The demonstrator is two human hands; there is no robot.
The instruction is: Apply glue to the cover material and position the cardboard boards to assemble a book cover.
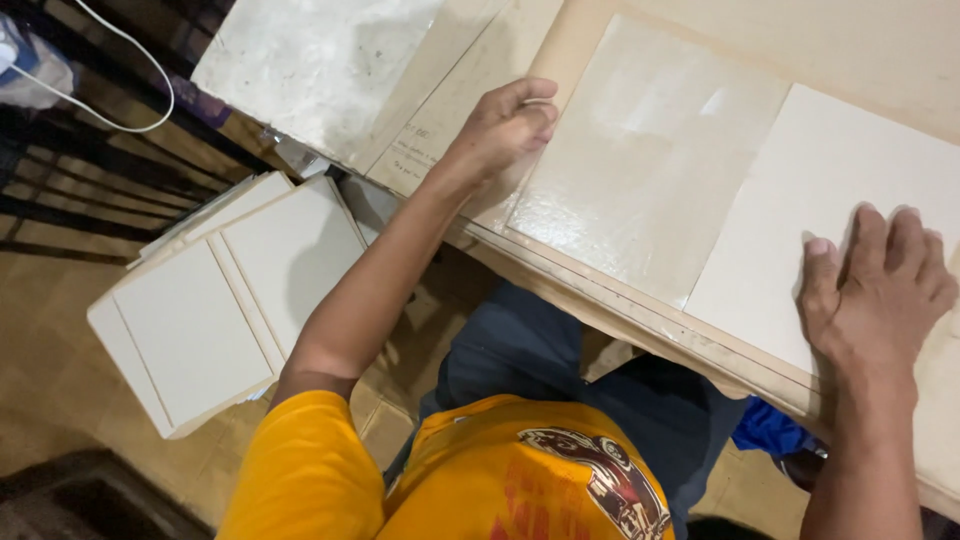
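Below, a long brown board (700, 40) carried two panels side by side. On the glossy sheet (640, 150), the left hand (505, 125) curled at its corner edge. Flat on the matte white card (800, 200) lay the right hand (875, 290), fingers spread, gripping nothing. Stacked cards (220, 300) sat lower left.

I see warm, fairly bright light on the counter (620, 310), glare off the glossy sheet (640, 150); the floor (50, 380) below sits dim, edges slightly soft.
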